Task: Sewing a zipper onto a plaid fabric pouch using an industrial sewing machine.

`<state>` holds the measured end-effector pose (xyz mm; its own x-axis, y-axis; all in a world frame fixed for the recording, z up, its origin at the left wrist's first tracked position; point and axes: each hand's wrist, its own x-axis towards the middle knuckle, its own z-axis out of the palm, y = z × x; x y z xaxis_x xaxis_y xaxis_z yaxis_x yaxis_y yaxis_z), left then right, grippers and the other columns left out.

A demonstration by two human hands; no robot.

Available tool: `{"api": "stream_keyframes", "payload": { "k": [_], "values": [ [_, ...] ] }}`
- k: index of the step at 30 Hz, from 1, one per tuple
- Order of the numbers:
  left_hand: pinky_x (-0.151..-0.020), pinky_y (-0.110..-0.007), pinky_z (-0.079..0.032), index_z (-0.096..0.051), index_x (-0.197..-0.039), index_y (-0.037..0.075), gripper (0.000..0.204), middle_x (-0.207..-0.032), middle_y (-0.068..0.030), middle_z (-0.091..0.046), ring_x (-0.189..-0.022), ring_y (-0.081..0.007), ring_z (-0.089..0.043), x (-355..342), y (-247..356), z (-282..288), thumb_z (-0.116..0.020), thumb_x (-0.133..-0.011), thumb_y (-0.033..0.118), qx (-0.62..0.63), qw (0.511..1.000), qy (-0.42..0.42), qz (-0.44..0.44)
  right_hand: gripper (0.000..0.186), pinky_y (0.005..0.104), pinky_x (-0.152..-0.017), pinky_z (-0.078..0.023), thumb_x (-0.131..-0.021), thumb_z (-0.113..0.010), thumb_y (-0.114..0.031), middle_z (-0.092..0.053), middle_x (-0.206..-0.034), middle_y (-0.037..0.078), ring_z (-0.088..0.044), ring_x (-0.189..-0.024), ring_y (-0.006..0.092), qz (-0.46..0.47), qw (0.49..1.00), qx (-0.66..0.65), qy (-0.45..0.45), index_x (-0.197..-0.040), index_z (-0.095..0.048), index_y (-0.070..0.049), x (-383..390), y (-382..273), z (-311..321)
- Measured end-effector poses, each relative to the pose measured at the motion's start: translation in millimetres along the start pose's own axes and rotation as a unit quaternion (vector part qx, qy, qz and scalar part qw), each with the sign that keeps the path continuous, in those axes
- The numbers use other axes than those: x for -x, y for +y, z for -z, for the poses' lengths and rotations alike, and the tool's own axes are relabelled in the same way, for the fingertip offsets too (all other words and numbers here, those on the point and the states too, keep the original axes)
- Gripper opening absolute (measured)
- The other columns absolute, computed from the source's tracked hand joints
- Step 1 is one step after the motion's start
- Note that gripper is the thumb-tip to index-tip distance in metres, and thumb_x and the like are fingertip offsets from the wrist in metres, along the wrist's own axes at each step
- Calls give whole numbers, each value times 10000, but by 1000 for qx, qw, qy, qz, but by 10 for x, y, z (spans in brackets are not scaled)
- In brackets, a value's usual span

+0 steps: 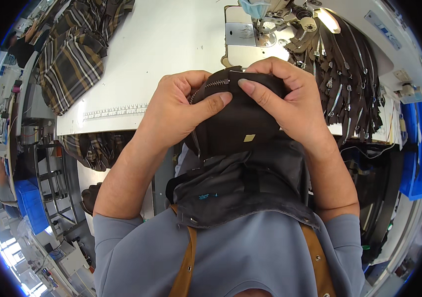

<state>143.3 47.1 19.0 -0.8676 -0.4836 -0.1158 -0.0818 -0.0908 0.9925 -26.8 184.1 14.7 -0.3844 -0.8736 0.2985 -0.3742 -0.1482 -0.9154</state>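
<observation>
Both hands grip a dark brown fabric piece (235, 119) with a silver-toothed zipper (216, 82) along its upper and left edges and a small pale yellow square lower down. My left hand (186, 99) pinches its left side by the zipper, thumb on the front. My right hand (282, 96) holds the upper right, thumb pressed on the fabric and fingers curled over the top edge. A dark grey apron or cloth (240, 188) lies across my front below it. Just beyond my hands is a sewing machine (255, 34) with a blue mask hanging on it.
The white table (161, 39) has a printed ruler along its front edge. Plaid fabric pieces (72, 69) lie left; many brown zippers (342, 84) are piled right. Blue bins stand both sides (30, 203) (414, 163). Other people (3, 188) appear at the far left beside a metal rack (50, 178).
</observation>
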Motion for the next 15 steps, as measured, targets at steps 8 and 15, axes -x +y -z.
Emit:
{"api": "stream_keyframes", "payload": {
  "k": [8,15],
  "values": [
    [-754,-227,-542,-709,-1077,-52,269,-910,-62,-739,-800,-84,-669,-7,29,56,-772,-869,107,-50,997,-24,51,196,244,-755,-516,-906,-729,-152,-694,-871,25,-616,-824,72,-82,990,-105,-38,-1004,-697,15,-8,64,-5],
    [-751,-219,-537,-718,-1047,-37,242,-903,-50,-740,-802,-77,-668,-55,71,166,-777,-864,110,-35,994,-87,61,168,225,-746,-504,-902,-743,-131,-684,-877,16,-609,-816,54,-74,990,-114,-43,-991,-675,-6,-23,111,0]
  ]
}}
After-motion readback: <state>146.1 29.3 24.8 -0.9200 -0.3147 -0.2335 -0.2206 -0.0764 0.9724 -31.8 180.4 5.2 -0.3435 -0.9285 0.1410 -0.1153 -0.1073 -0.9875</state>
